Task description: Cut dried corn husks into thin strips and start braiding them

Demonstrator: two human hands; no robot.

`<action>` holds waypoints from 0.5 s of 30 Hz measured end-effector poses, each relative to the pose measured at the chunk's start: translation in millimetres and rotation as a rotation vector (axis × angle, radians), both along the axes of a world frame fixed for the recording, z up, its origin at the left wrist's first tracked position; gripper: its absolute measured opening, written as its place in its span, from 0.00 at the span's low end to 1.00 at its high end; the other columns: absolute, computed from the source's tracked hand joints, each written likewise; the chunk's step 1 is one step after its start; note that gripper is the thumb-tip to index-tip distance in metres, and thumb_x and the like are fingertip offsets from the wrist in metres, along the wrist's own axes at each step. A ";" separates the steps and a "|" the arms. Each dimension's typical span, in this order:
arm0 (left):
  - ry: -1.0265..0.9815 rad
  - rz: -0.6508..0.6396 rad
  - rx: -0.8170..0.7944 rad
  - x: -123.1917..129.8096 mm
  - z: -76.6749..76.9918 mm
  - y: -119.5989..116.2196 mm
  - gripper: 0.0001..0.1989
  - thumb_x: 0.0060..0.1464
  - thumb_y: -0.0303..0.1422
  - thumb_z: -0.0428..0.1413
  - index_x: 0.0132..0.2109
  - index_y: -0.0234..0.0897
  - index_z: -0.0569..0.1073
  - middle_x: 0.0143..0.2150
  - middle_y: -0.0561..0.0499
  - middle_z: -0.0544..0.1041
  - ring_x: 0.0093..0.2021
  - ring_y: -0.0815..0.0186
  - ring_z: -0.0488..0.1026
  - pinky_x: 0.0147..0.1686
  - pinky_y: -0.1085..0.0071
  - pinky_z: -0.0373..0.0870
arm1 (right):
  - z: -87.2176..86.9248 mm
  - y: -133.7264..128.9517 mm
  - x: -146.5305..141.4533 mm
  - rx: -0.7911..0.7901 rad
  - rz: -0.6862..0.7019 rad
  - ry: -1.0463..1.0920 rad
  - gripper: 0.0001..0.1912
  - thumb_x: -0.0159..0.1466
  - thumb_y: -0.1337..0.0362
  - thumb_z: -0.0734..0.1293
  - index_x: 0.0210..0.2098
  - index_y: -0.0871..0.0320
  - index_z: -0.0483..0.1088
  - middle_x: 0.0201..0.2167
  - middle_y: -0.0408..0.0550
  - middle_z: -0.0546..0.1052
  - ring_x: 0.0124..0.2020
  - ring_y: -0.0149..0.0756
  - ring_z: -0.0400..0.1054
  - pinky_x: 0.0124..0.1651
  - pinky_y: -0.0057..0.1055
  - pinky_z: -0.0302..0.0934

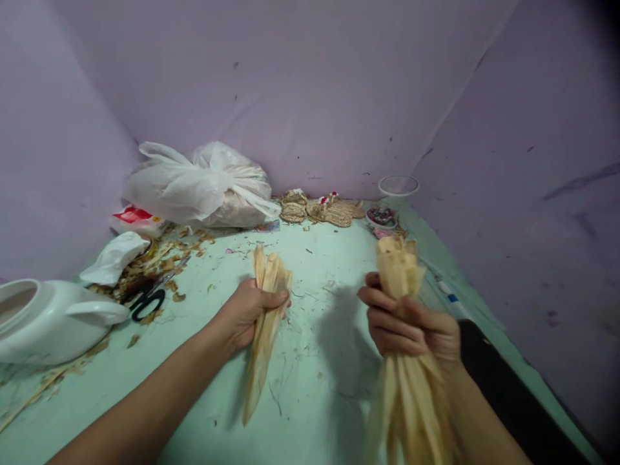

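Observation:
My left hand (261, 307) is closed around a small bunch of dried corn husks (261, 368), pale yellow strips that point down and slightly left, their cut ends showing above the thumb. To the right, my right hand (411, 323) grips a thicker bundle of dried husks (414, 407). Its stubby ends stand up over the fist, while long strips hang below and run out of the frame, partly blurred. The two bunches are held apart above the pale green surface (310, 387).
At left lie a white pitcher (58, 323), black-handled scissors (150, 302) and scattered husk scraps (174, 261). A tied white plastic bag (203, 187) rests against the wall. Woven straw pieces (334, 212) and a small dish (382, 217) are at the back; a black object (504, 381) lies at right.

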State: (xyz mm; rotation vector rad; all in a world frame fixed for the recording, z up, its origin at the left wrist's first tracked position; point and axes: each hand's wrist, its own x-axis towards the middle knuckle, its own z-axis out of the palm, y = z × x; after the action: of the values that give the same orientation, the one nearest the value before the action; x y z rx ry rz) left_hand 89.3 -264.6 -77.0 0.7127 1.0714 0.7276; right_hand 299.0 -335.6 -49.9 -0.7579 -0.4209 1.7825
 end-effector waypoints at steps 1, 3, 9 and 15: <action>-0.009 0.004 -0.013 2.1 1.3 -2.8 0.08 0.36 0.24 0.62 0.26 0.29 0.70 0.20 0.50 0.72 0.17 0.71 0.67 0.16 0.76 0.64 | -4.7 0.6 -6.7 -0.030 -0.028 -0.015 0.19 0.41 0.66 0.73 0.33 0.60 0.71 0.20 0.34 0.59 0.13 0.15 0.41 0.11 0.13 0.38; -0.024 0.002 -0.052 7.3 3.4 -10.2 0.09 0.36 0.25 0.63 0.29 0.30 0.71 0.23 0.50 0.73 0.19 0.70 0.68 0.17 0.75 0.66 | -16.8 1.9 -23.5 -0.129 -0.055 -0.077 0.20 0.39 0.68 0.74 0.33 0.61 0.71 0.17 0.33 0.59 0.14 0.17 0.44 0.13 0.14 0.43; -0.072 -0.095 -0.077 21.5 0.5 -33.8 0.15 0.36 0.33 0.64 0.32 0.28 0.74 0.25 0.48 0.74 0.23 0.67 0.71 0.21 0.74 0.67 | -41.6 -0.3 -58.9 -0.148 -0.057 -0.364 0.17 0.39 0.65 0.75 0.27 0.63 0.69 0.18 0.39 0.67 0.16 0.23 0.57 0.15 0.19 0.46; -0.115 -0.102 -0.041 23.5 -5.2 -38.1 0.16 0.35 0.36 0.65 0.30 0.28 0.73 0.22 0.48 0.73 0.22 0.66 0.70 0.26 0.69 0.68 | -40.2 -1.8 -56.5 -0.123 -0.102 -0.411 0.13 0.42 0.67 0.73 0.26 0.62 0.68 0.17 0.39 0.67 0.17 0.25 0.59 0.17 0.21 0.49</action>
State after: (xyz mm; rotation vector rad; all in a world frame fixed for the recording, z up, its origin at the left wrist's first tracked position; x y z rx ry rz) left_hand 112.7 -302.7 -82.3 0.6776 0.9354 0.6497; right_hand 242.6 -337.4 -90.1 -1.2200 -0.5351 1.5656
